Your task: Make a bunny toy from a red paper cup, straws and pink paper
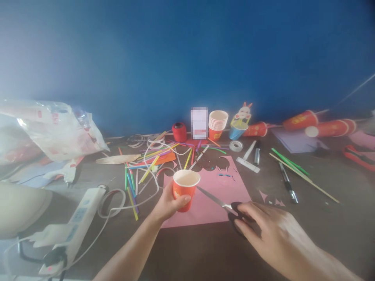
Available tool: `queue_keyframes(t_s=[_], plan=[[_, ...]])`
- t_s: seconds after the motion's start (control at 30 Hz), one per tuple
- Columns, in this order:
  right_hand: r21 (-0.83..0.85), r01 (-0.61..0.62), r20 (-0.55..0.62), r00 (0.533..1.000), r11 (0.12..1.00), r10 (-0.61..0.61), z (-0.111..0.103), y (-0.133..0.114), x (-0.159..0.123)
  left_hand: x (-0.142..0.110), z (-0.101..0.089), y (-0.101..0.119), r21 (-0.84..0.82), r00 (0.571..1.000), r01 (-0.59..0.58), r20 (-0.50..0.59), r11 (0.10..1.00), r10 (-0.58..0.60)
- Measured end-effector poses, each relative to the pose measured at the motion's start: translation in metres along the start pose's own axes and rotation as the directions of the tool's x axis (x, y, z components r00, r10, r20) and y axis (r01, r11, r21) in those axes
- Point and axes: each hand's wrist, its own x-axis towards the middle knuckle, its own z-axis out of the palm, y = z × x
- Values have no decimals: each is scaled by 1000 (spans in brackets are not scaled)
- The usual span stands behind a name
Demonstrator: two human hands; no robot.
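My left hand is wrapped round a red paper cup with a white inside, held upright above a pink sheet of paper. In my right hand is a pair of scissors with black handles. Their blades point left, and the tips come close to the cup's right side; whether they touch it I cannot tell. The pink sheet has rounded pieces cut from its far edge, and small paper scraps lie on it.
A white power strip with cables lies at the left, near a glue gun. Coloured straws are scattered behind the cup. A stack of cups, a tape roll and a blue cup stand farther back. A pen lies right.
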Motion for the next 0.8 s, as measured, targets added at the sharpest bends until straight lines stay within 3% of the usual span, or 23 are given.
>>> queue_keyframes(t_s=[0.1, 0.17, 0.23, 0.3, 0.37, 0.4, 0.47, 0.57, 0.63, 0.67, 0.73, 0.8], plan=[[-31, 25, -54, 998, 999, -26, 2, -3, -1, -1, 0, 0, 11, 1000, 8, 15, 1000, -8], [113, -86, 80, 994, 990, 77, 0, -4, 3, -1, -1, -1, 32, 1000, -2, 27, 999, 1], [332, -277, 331, 929, 902, 163, -3, -3, 11, -1, -2, -3, 64, 999, -23, 26, 998, 21], [491, -476, 546, 821, 730, 168, -7, -1, 19, -1, -3, -4, 92, 999, -38, 20, 995, 36], [550, -590, 651, 746, 591, 139, -9, 3, 24, -1, -4, -5, 109, 999, -43, 20, 993, 41], [552, -604, 662, 737, 575, 137, -9, 4, 25, -1, -4, -5, 114, 999, -43, 24, 992, 41], [511, -530, 589, 789, 677, 174, -7, 6, 22, -1, -3, -3, 116, 999, -32, 36, 993, 28], [294, -261, 278, 944, 920, 179, -1, 3, 12, 0, -3, -1, 81, 998, -5, 64, 997, 0], [181, -149, 140, 982, 972, 125, 3, 1, 6, 0, -3, 0, 62, 997, -4, 71, 998, 0], [183, -144, 132, 984, 972, 121, 4, -1, 5, 0, -3, 0, 61, 997, -9, 72, 998, 4], [305, -234, 238, 957, 923, 164, 4, -2, 6, 1, -3, -1, 74, 998, -13, 70, 997, 8], [488, -415, 444, 875, 768, 191, 3, -1, 13, 1, -4, -4, 95, 998, -23, 61, 995, 17]])
